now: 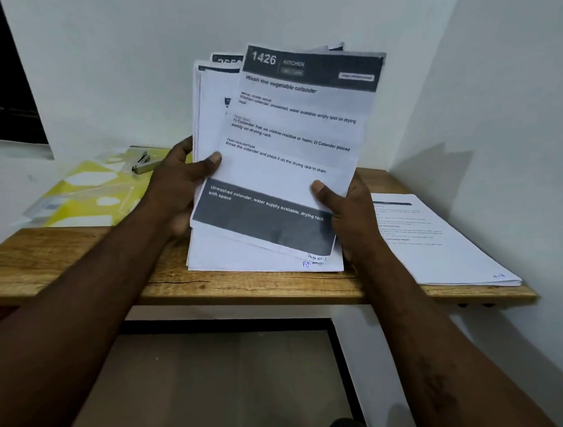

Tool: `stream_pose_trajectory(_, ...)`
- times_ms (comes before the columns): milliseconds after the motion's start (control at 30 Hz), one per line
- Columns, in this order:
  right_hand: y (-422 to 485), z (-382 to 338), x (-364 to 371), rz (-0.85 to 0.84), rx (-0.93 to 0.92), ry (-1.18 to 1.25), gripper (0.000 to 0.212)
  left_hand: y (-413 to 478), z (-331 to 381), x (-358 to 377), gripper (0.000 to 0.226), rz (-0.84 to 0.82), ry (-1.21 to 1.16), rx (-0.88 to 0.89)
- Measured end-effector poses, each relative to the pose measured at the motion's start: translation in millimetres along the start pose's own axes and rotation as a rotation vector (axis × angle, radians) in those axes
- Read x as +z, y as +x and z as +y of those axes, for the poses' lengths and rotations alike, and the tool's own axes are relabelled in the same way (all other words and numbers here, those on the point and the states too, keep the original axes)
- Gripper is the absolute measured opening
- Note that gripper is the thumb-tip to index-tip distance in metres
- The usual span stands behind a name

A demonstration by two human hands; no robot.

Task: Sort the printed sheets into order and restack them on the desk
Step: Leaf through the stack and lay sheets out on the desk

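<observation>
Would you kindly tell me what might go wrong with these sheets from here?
1. The held sheets are fanned and skewed, pinched only low down by the left hand and right hand; one may slip out and break the order.
2. The flat stack lies at the front edge of the desk, beside the right forearm; a nudge might push it off.
3. Handwritten page numbers overlap at the bottom corner, so one might be misread.
</observation>
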State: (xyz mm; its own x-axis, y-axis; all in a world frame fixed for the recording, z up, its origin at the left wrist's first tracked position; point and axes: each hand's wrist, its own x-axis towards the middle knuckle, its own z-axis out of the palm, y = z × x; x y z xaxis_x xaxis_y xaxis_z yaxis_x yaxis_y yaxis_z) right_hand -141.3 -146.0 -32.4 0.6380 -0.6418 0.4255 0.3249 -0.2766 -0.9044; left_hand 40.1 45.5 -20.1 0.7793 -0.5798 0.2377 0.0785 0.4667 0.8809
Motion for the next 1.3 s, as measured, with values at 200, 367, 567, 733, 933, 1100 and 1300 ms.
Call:
stream_pose_trajectory(200,-0.2,-3.1,0.3,0.099,-0.027,-0.057,0.021,-0.7,-2.4,-3.7,0.043,-0.057,-0.037,-0.150)
stream_pose_trajectory(367,6.5,-1.5,-7.5,0.419,-0.053,-0.071,0.011,1.2,-5.3,-4.6,0.031,-0.023,-0.022,-0.086)
stream_pose_trajectory(567,17.1,-1.6,-26.7,0.683,0.060,0.099,0.007,5.1,-6.1,-7.5,0.021,0.026,0.050,-0.046)
stream_pose_trajectory(733,16.8,-0.4,-20.1,0.563,0.133,0.210,0.014,4.2,-6.0,-7.3,0.022,0.048,0.069,-0.037)
stream_pose_trajectory(933,9.8,1.3,-12.9,0.322,0.076,0.144,0.031,3.1,-4.7,-7.9,0.029,0.071,0.072,-0.050)
stream_pose_trajectory(1100,8.1,3.4,-13.4,0.234,0.120,0.039,0.030,1.8,-1.8,-6.0,0.030,0.097,0.041,-0.053)
stream_pose_trajectory(1300,2.9,-2.2,-6.2,0.087,0.096,0.072,0.036,0.7,0.5,-6.4,0.027,0.086,0.016,-0.058)
